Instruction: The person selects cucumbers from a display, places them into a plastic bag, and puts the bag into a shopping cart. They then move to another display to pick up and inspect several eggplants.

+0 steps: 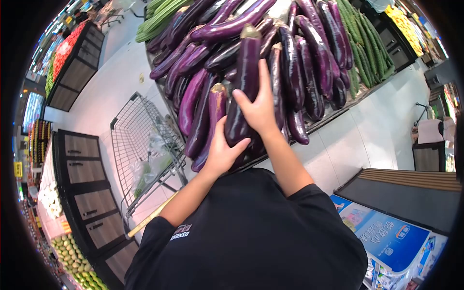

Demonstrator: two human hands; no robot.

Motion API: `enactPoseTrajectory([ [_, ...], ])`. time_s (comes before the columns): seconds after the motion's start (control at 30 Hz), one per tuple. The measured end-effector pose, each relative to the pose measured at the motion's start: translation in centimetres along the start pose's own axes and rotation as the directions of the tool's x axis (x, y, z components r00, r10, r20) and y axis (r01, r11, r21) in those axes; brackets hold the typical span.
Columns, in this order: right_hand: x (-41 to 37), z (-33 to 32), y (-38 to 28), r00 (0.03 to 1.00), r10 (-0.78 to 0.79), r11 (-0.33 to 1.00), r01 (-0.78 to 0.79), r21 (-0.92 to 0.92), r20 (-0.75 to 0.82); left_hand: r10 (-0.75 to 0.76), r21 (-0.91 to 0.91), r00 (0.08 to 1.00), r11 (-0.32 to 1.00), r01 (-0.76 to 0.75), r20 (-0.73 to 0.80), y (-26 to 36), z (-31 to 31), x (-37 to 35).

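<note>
A long dark purple eggplant (pixel 248 60) lies between my two hands, its stem end pointing away from me. My left hand (pixel 223 149) is at its near, rounded end, fingers curled against its left side with the thumb across the tip. Along its right side my right hand (pixel 259 104) wraps round the middle, thumb on top. Beneath and around it spreads a pile of purple eggplants (pixel 316 46). One with a brownish stem end (pixel 217 99) rests just left of the held one.
A wire shopping cart (pixel 140 130) with plastic bags of greens stands at the left. Green cucumbers (pixel 369 53) lie right of the eggplants, long green vegetables (pixel 157 21) at upper left. A blue-topped freezer (pixel 396 241) is at lower right.
</note>
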State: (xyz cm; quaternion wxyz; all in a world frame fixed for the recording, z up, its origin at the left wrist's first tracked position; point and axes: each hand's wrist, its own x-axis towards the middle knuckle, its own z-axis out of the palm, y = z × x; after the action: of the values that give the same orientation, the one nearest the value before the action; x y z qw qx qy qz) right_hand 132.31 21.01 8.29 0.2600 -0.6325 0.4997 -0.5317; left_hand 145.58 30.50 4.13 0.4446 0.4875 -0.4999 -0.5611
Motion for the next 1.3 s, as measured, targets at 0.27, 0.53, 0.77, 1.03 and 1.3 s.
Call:
enactPoseTrajectory([
  [0.27, -2.6, 0.8, 0.0, 0.97, 0.086, 0.977, -0.037, -0.21, 0.228, -0.14, -0.3, 0.989, 0.946, 0.12, -0.048, -1.0, 0.3, 1.2],
  [0.53, -3.4, -2.3, -0.9, 0.993, -0.069, 0.957, 0.093, -0.275, 0.095, 0.079, 0.469, 0.995, 0.882, -0.038, -0.068, -0.6, -1.1, 0.5],
  [0.77, 2.0, -8.1, 4.4, 0.956, -0.215, 0.766, 0.039, -0.642, -0.198, 0.064, 0.577, 0.997, 0.816, -0.03, -0.039, 0.4, -1.9, -0.4],
  [1.03, 2.6, -7.3, 7.5, 0.98, -0.03, 0.723, -0.114, -0.682, -0.197, 0.011, 0.607, 0.999, 0.794, 0.019, -0.047, -0.3, -2.6, -0.9],
  [1.3, 3.3, -7.4, 7.1, 0.959, -0.001, 0.709, -0.198, -0.677, -0.282, 0.062, 0.608, 0.997, 0.794, -0.022, -0.044, 0.1, -3.0, -0.6],
])
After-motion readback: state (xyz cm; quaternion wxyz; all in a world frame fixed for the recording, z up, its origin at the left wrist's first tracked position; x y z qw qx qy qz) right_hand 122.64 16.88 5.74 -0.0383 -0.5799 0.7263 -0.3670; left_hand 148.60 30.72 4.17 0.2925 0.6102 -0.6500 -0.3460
